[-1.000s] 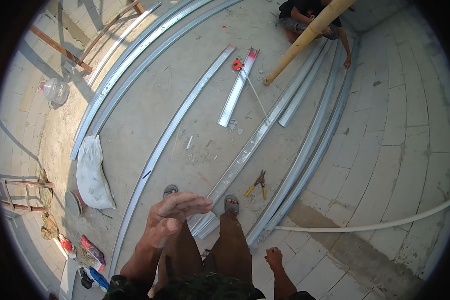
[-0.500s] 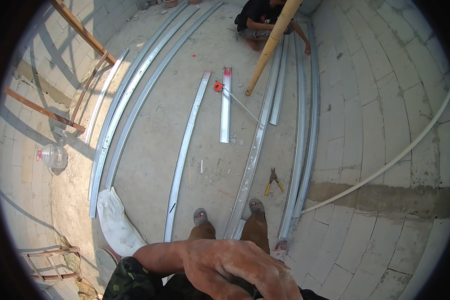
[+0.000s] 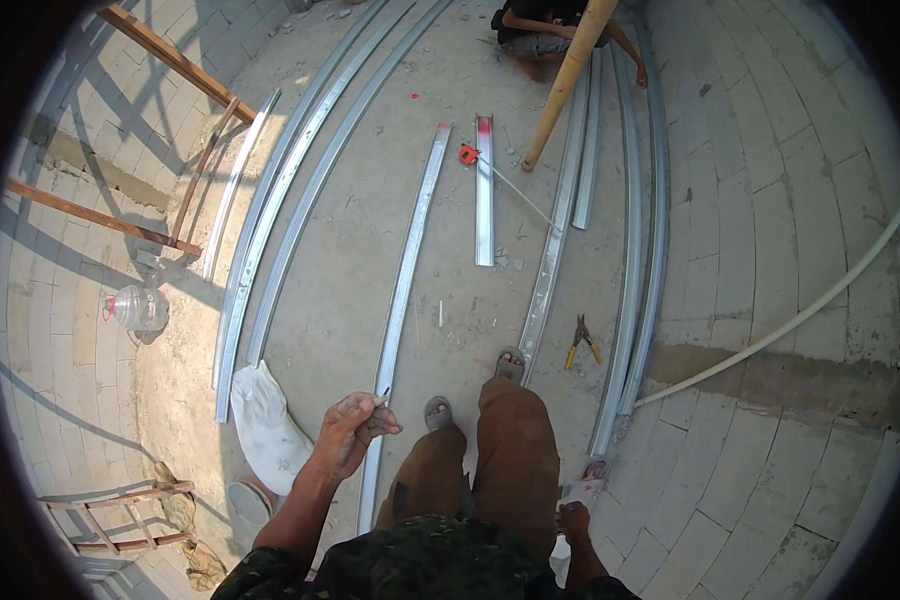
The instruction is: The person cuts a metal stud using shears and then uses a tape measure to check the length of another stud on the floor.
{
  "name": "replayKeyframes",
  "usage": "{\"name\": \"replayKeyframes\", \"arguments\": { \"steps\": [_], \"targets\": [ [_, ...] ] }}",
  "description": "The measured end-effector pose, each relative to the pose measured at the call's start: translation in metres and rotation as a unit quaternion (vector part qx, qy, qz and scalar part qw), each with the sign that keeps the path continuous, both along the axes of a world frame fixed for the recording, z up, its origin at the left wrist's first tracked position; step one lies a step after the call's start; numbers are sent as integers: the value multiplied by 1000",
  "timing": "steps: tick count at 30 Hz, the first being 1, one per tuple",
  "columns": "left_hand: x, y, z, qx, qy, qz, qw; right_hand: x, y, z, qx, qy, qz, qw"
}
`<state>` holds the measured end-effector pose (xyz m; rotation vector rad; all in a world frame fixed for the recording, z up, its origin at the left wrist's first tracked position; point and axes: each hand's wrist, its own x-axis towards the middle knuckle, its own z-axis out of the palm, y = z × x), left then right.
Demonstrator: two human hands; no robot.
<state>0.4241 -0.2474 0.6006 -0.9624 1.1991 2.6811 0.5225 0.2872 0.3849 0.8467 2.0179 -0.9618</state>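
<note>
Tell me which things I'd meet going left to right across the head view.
Clear plastic bottle → white sack → left hand → red tape-measure case → yellow-handled cutters → pale hose.

Left fingers (image 3: 380, 423) curled — metal channel (image 3: 410, 255), snips (image 3: 582, 338)

The camera sits on the person's head, a bit to the left side, and looks down and out in front. The person's legs (image 3: 520, 440), left hand (image 3: 355, 430) and right hand (image 3: 573, 520) are close, low in the view. The floor (image 3: 340, 300) goes up to a crouching person (image 3: 535, 42) far off at the top. The view is very wide, so straight lines bend near its dark, round edge.
</note>
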Motion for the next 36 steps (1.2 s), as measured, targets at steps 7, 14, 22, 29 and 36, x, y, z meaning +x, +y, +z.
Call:
{"name": "replayKeyframes", "arguments": {
  "steps": [7, 14, 22, 29, 36],
  "targets": [
    [19, -17, -47, -48, -164, 129, 977, -39, 47, -77, -5, 174, 347, 921],
    [-59, -19, -91, -188, -288, 121, 931, -250, -66, -56, -26, -20, 38, 999],
    [-190, 28, -145, -245, -286, 54, 925, -428, -102, -48, -76, -36, -52, 995],
    [-287, 32, -191, -455, -233, -60, 857, -524, -174, -77, -131, -67, -106, 983],
    [-376, 3, -281, -486, -237, -77, 838, -637, -318, -146, -205, -54, -76, 974]
  ]
}}
